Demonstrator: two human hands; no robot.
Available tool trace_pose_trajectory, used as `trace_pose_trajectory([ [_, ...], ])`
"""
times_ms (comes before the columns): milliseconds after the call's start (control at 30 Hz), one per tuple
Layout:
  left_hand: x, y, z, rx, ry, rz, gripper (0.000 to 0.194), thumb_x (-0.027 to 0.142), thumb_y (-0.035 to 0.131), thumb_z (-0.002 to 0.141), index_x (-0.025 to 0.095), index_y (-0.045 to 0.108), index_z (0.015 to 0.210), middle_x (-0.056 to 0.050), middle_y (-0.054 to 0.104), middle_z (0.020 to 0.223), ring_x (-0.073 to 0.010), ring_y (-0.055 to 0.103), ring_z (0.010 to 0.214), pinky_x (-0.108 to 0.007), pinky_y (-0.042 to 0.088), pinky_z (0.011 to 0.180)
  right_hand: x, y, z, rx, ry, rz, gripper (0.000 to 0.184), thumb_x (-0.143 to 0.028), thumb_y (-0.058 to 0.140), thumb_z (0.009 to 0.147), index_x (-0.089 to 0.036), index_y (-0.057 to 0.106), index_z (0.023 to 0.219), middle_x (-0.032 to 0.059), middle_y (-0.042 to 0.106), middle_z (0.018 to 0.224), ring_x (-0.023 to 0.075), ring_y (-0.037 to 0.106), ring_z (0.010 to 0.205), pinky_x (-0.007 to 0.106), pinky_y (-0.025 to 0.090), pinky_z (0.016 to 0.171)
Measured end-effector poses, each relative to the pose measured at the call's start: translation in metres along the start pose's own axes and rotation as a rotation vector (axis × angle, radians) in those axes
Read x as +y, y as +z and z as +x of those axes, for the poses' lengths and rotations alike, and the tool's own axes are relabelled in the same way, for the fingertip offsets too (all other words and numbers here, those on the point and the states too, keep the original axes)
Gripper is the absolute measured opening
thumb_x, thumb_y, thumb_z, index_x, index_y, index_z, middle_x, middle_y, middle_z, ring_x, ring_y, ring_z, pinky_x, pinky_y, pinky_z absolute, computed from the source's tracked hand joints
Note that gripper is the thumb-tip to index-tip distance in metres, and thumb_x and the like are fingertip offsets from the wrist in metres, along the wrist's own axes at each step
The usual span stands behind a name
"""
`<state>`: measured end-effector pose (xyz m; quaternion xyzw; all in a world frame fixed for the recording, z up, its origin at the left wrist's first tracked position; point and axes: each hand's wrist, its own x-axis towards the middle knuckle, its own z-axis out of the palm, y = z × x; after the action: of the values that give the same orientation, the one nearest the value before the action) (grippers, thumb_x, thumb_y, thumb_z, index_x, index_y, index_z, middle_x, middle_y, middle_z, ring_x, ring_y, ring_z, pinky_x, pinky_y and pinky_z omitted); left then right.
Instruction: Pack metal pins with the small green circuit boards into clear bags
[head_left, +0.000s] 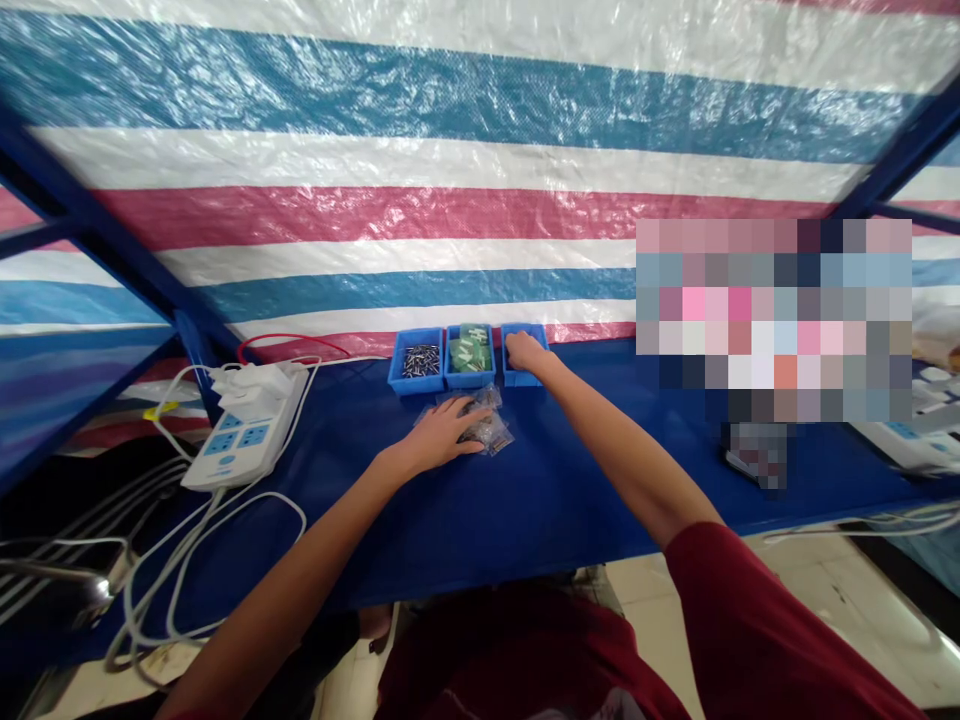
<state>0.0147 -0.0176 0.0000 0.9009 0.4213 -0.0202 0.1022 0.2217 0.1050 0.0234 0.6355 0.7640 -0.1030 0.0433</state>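
Observation:
My left hand (pixel 442 436) lies with fingers spread over a small pile of clear plastic bags (pixel 491 428) on the blue table. Inside the right-hand blue bin (pixel 534 378) is my right hand (pixel 523 350), its fingers curled downward. Whatever those fingers hold, if anything, is hidden. The middle blue bin (pixel 471 380) contains green-and-white packets (pixel 470 352). In the left blue bin (pixel 416 384) lie many small dark and silvery metal pieces (pixel 421 360), too small to name surely.
A white power strip (pixel 244 430) with plugs and loose white cables (pixel 187 540) occupies the table's left side. A striped plastic sheet (pixel 420 220) hangs behind the bins. At right are a blurred-out area, a dark object (pixel 754 455) and another white power strip (pixel 911 442).

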Motion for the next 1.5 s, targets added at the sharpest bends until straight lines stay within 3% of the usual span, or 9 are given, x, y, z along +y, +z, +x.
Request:
trace_pose_trajectory([
  [500, -0.003, 0.010, -0.002, 0.080, -0.037, -0.026, 0.053, 0.053, 0.047, 0.091, 0.039, 0.040, 0.142, -0.007, 0.036, 0.150, -0.0335, 0.033, 0.137, -0.055, 0.033, 0.105, -0.006, 0.008, 0.010, 0.205, -0.014, 0.024, 0.034, -0.002, 0.051, 0.083, -0.008, 0.065, 0.113, 0.0196, 0.066, 0.113, 0.0281, 0.062, 0.110, 0.030, 0.047, 0.092],
  [700, -0.011, 0.018, -0.006, 0.141, 0.025, -0.072, 0.057, 0.055, 0.043, 0.092, 0.036, 0.036, 0.145, -0.009, 0.036, 0.150, -0.0320, 0.031, 0.139, -0.052, 0.030, 0.109, -0.001, -0.006, 0.007, 0.265, 0.011, 0.093, 0.033, -0.002, 0.050, 0.081, -0.010, 0.071, 0.104, 0.0167, 0.070, 0.106, 0.0249, 0.065, 0.104, 0.028, 0.048, 0.090],
  [867, -0.014, 0.019, -0.005, 0.181, 0.036, -0.242, 0.066, 0.056, 0.051, 0.089, 0.026, 0.036, 0.145, -0.013, 0.037, 0.150, -0.0321, 0.033, 0.139, -0.049, 0.029, 0.112, -0.010, -0.030, -0.028, 0.550, -0.162, 0.387, 0.029, -0.004, 0.052, 0.081, -0.013, 0.075, 0.095, 0.0100, 0.073, 0.100, 0.0215, 0.066, 0.098, 0.028, 0.048, 0.091],
  [1000, -0.019, 0.011, -0.005, 0.357, -0.003, -0.499, 0.073, 0.054, 0.068, 0.076, 0.020, 0.043, 0.137, -0.012, 0.051, 0.138, -0.0286, 0.050, 0.126, -0.040, 0.041, 0.105, -0.025, -0.023, -0.072, 0.520, -0.389, 0.632, 0.020, -0.008, 0.062, 0.076, -0.017, 0.077, 0.086, 0.0031, 0.075, 0.088, 0.0195, 0.069, 0.088, 0.027, 0.051, 0.083],
  [1133, -0.021, -0.001, -0.009, 0.718, -0.102, -0.620, 0.032, 0.044, 0.059, 0.086, 0.019, 0.062, 0.105, -0.007, 0.067, 0.107, -0.0220, 0.063, 0.104, -0.036, 0.048, 0.097, -0.031, 0.006, -0.092, 0.300, -0.457, 0.672, 0.023, -0.001, 0.068, 0.067, -0.017, 0.076, 0.083, 0.0029, 0.075, 0.086, 0.0175, 0.069, 0.082, 0.026, 0.052, 0.079],
  [1200, -0.021, -0.005, -0.010, 0.820, -0.143, -0.612, 0.025, 0.040, 0.054, 0.089, 0.018, 0.064, 0.094, -0.005, 0.069, 0.096, -0.0190, 0.065, 0.090, -0.034, 0.051, 0.089, -0.031, 0.016, -0.090, 0.247, -0.468, 0.652, 0.028, 0.001, 0.068, 0.066, -0.016, 0.075, 0.087, 0.0037, 0.074, 0.092, 0.0175, 0.068, 0.084, 0.026, 0.053, 0.078],
  [1300, -0.021, -0.004, -0.010, 0.809, -0.125, -0.537, 0.025, 0.040, 0.052, 0.089, 0.019, 0.065, 0.092, -0.004, 0.069, 0.093, -0.0177, 0.065, 0.083, -0.032, 0.053, 0.082, -0.030, 0.017, -0.073, 0.382, -0.424, 0.631, 0.026, -0.004, 0.063, 0.075, -0.017, 0.073, 0.096, 0.0049, 0.072, 0.102, 0.0172, 0.067, 0.089, 0.029, 0.052, 0.083],
  [1400, -0.022, 0.001, -0.008, 0.743, -0.062, -0.398, 0.028, 0.041, 0.049, 0.091, 0.020, 0.066, 0.096, -0.006, 0.068, 0.099, -0.0205, 0.063, 0.095, -0.035, 0.051, 0.089, -0.032, 0.003, -0.045, 0.514, -0.341, 0.476, 0.031, -0.006, 0.062, 0.078, -0.015, 0.069, 0.107, 0.0092, 0.069, 0.110, 0.0210, 0.063, 0.103, 0.034, 0.047, 0.095],
  [1500, -0.025, 0.005, -0.007, 0.673, -0.034, -0.232, 0.034, 0.043, 0.042, 0.094, 0.020, 0.066, 0.105, -0.008, 0.067, 0.111, -0.0225, 0.059, 0.110, -0.038, 0.044, 0.100, -0.039, -0.015, -0.014, 0.385, -0.374, 0.274, 0.049, -0.015, 0.074, 0.073, -0.013, 0.061, 0.120, 0.0142, 0.058, 0.129, 0.0252, 0.053, 0.121, 0.035, 0.041, 0.104],
])
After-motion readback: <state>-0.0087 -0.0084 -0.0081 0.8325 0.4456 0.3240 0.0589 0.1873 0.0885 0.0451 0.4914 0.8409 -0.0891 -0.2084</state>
